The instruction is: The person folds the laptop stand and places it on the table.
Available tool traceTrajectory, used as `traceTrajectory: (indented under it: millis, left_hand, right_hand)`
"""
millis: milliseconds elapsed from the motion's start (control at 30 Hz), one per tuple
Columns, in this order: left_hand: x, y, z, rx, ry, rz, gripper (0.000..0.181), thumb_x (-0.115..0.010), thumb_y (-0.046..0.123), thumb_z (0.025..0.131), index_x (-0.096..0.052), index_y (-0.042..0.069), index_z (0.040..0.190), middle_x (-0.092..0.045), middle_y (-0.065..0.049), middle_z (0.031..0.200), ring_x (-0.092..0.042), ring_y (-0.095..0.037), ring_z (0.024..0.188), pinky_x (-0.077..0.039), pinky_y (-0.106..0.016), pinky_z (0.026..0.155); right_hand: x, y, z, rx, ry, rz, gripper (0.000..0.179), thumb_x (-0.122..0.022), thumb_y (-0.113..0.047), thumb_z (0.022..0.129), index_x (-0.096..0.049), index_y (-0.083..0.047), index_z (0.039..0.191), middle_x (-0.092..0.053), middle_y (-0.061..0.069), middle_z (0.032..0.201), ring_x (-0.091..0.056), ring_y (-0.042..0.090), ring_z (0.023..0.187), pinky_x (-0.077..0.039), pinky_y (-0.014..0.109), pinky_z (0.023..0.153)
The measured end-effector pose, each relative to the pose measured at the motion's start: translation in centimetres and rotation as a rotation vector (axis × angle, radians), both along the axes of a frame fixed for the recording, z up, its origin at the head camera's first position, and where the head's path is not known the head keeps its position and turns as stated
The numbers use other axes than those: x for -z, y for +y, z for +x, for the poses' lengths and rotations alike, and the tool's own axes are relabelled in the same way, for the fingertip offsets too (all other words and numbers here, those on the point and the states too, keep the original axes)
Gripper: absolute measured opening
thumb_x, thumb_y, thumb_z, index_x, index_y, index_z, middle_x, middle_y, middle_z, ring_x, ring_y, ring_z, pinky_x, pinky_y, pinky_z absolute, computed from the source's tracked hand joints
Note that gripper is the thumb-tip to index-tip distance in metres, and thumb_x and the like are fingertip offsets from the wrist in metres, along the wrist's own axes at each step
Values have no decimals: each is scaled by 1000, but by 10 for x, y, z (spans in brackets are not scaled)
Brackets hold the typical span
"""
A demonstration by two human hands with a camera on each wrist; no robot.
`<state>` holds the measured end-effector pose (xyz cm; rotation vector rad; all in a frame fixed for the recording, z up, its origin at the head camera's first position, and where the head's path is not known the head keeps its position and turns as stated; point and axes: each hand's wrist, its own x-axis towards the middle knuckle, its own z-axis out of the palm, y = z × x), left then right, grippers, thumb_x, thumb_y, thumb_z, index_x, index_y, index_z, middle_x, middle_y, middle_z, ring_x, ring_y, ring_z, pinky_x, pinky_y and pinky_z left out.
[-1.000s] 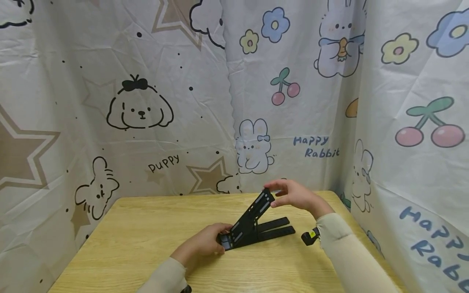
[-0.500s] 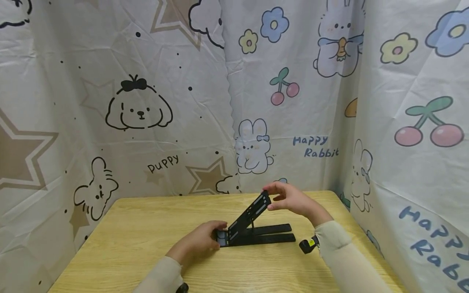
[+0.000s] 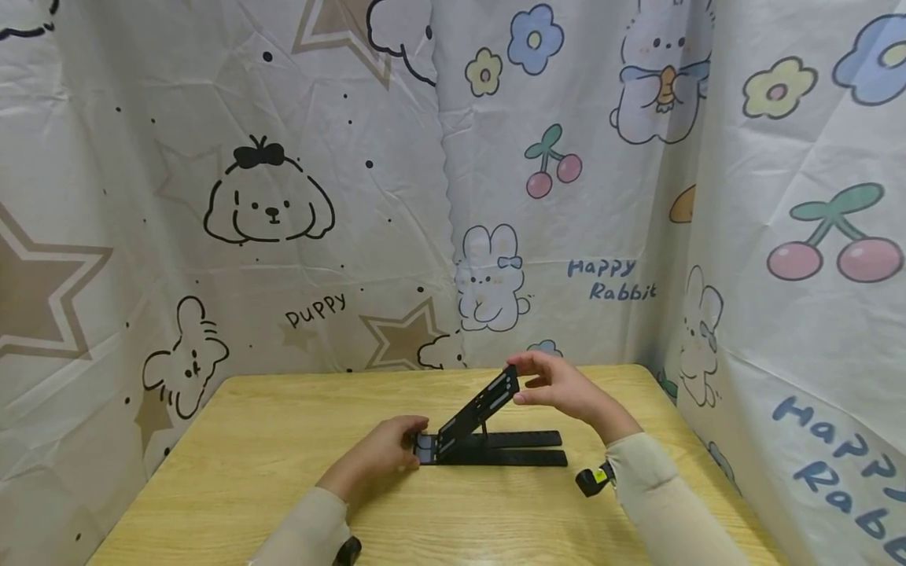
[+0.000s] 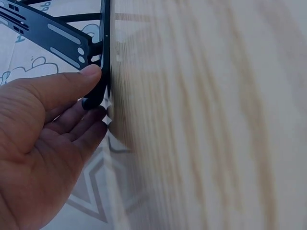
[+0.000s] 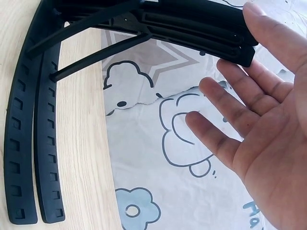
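A black folding laptop stand (image 3: 476, 415) sits on the table, its slotted plate raised at a slant over two long legs (image 3: 520, 457). My left hand (image 3: 378, 454) holds the low front end, and in the left wrist view the thumb (image 4: 79, 86) lies over that end with fingers on its other side. The right hand (image 3: 562, 391) pinches the plate's raised upper end between thumb and fingers. Seen from the right wrist, thin support bars (image 5: 103, 56) run from the plate to the legs, which carry rows of square notches (image 5: 15, 143).
The light wood table (image 3: 283, 440) has its back edge close to a patterned cloth (image 3: 396, 236) that hangs behind and at both sides. A black wrist camera (image 3: 593, 479) sticks out from the right sleeve (image 3: 661, 491).
The stand has turned so its legs point more directly right, and its front end has shifted slightly left with my left hand. The raised plate tilts a little lower, with my right hand still holding it.
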<state>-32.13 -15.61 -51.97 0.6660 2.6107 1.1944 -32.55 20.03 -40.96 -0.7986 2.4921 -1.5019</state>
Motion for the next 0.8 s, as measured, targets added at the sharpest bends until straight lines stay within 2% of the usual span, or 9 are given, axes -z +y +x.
traceTrajectory:
  millis: [133,267,533,800]
  left_hand:
    - [-1,-2,-1,-24,47,-34,69,-82,-8,78,-55,-7,141,-59,-23,141,-55,-40,132,-42,-55,113]
    - [-1,-3,-3,-55,65,-37,68,-83,-7,76,-56,-7,139,-59,-24,140,-56,-41,130,-44,-55,112]
    - [-2,-3,-5,-65,44,-40,66,-83,-4,78,-58,-5,139,-59,-23,142,-54,-41,133,-42,-53,114]
    - [2,-5,-5,-80,31,-53,66,-84,-2,79,-58,-3,140,-58,-22,143,-53,-40,135,-40,-53,115]
  right_hand:
    - [0,-4,1,14,3,-6,66,-83,-26,88,-54,-9,144,-60,13,138,-59,37,125,-57,44,98]
    - [1,-7,2,31,9,-1,65,-83,-26,88,-53,-10,144,-61,13,136,-60,35,122,-57,44,97]
    - [5,-6,0,35,24,-16,70,-81,-28,90,-47,-11,149,-59,12,140,-59,31,127,-53,49,103]
    - [23,7,-3,38,55,28,72,-80,-31,90,-46,-12,151,-60,12,140,-58,33,128,-49,55,107]
